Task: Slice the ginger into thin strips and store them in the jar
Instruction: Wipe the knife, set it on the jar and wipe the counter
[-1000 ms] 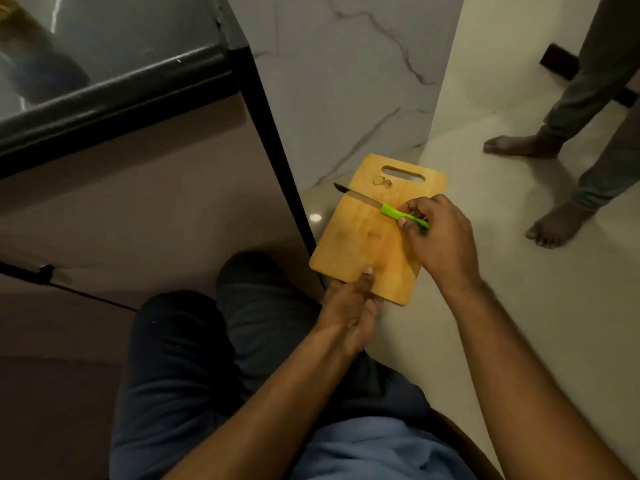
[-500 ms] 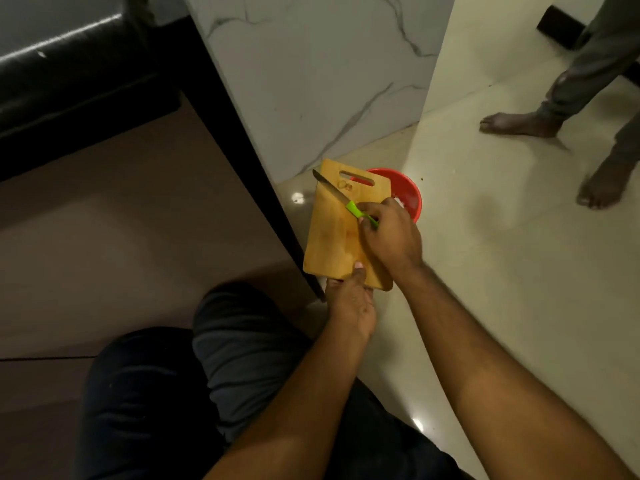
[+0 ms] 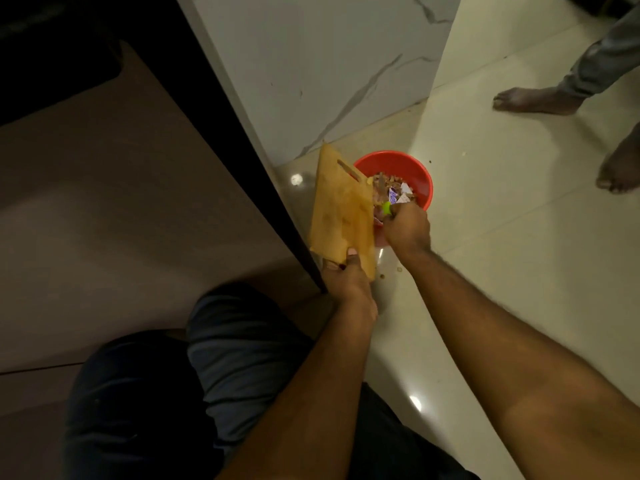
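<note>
Gripping the near edge of the wooden cutting board (image 3: 341, 216), the left hand (image 3: 343, 275) is tilting it steeply, its slotted far end leaning over the red bucket (image 3: 412, 168) at about one o'clock from the hand. The right hand (image 3: 407, 228) is closing round the green-handled knife (image 3: 387, 207), at three o'clock of the board, over the bucket's scraps and wrappers. A small pale ginger piece (image 3: 370, 181) is sitting at the board's far right edge. Another person's bare feet (image 3: 533, 100) are standing at two o'clock.
</note>
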